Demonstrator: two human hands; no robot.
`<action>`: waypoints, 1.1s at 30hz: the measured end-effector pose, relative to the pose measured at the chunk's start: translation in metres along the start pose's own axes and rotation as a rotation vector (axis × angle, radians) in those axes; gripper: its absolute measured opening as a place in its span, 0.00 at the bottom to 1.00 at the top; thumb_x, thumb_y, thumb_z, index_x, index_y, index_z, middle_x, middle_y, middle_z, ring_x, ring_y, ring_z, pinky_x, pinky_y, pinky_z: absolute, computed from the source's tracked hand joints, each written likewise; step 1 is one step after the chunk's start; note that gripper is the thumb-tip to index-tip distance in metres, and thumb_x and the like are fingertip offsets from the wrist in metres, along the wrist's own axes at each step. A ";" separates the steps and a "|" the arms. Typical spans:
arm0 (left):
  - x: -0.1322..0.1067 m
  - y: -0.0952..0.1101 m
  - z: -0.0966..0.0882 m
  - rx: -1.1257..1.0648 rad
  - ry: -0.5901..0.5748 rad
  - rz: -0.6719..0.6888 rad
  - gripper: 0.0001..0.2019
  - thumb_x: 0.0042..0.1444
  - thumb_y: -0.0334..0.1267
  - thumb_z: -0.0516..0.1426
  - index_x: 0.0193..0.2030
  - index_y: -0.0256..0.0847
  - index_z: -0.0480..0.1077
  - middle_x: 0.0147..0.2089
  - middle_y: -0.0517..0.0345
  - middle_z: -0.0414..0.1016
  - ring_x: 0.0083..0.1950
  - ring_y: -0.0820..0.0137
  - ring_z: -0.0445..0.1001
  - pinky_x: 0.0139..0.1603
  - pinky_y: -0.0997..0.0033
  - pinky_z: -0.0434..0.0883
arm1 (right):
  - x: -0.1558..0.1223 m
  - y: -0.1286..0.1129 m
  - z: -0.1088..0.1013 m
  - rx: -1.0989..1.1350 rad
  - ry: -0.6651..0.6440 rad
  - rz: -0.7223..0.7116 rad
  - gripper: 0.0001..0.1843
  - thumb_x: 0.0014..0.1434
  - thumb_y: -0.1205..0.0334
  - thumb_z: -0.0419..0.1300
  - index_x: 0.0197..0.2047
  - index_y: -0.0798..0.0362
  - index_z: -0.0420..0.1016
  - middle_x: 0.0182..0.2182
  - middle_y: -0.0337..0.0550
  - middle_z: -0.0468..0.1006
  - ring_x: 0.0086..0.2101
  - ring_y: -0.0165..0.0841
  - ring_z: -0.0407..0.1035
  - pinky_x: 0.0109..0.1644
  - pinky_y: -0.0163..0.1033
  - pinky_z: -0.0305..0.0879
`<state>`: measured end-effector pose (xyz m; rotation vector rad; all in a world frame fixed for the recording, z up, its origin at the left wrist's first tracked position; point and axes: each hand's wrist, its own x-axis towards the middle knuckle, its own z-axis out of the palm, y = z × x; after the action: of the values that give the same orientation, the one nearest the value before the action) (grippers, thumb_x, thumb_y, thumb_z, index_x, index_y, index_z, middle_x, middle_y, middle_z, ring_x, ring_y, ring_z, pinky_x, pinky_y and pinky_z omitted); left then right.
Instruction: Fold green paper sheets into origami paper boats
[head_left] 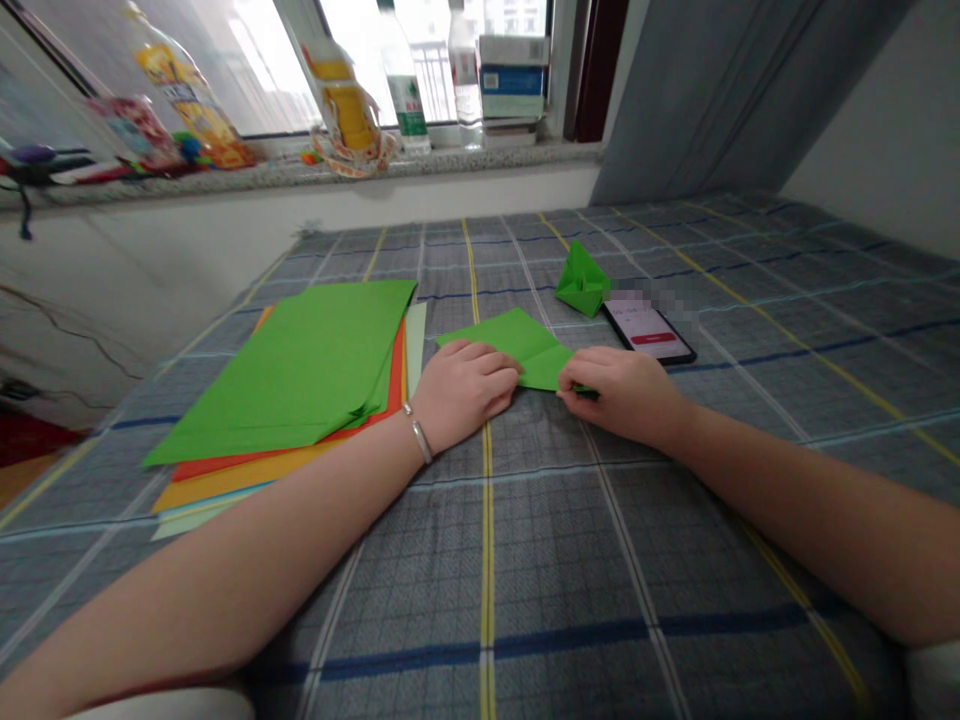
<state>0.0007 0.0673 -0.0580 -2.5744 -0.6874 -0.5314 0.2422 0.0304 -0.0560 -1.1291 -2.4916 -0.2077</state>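
A folded green paper sheet (517,338) lies on the checked cloth in front of me. My left hand (461,388), with a silver bracelet on the wrist, rests curled on the sheet's near left edge and presses it down. My right hand (619,392) pinches the sheet's near right corner with closed fingers. Beyond them stands a finished green paper model (582,280), and just right of it lies a phone (649,330) with its screen lit.
A stack of coloured paper sheets (300,380), green on top over orange and yellow, lies to the left. The windowsill (300,170) behind holds bottles, a box and small items. A grey curtain (720,90) hangs at the right.
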 end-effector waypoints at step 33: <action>-0.005 -0.012 0.003 0.029 -0.178 -0.170 0.05 0.59 0.33 0.54 0.34 0.40 0.70 0.32 0.57 0.76 0.34 0.65 0.73 0.32 0.67 0.65 | -0.005 0.017 -0.002 -0.127 0.210 0.034 0.04 0.56 0.65 0.58 0.30 0.51 0.72 0.31 0.39 0.78 0.35 0.35 0.73 0.36 0.39 0.62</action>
<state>-0.0090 0.0766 -0.0587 -2.5714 -0.9742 -0.3429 0.2587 0.0378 -0.0564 -1.1359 -2.2996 -0.4564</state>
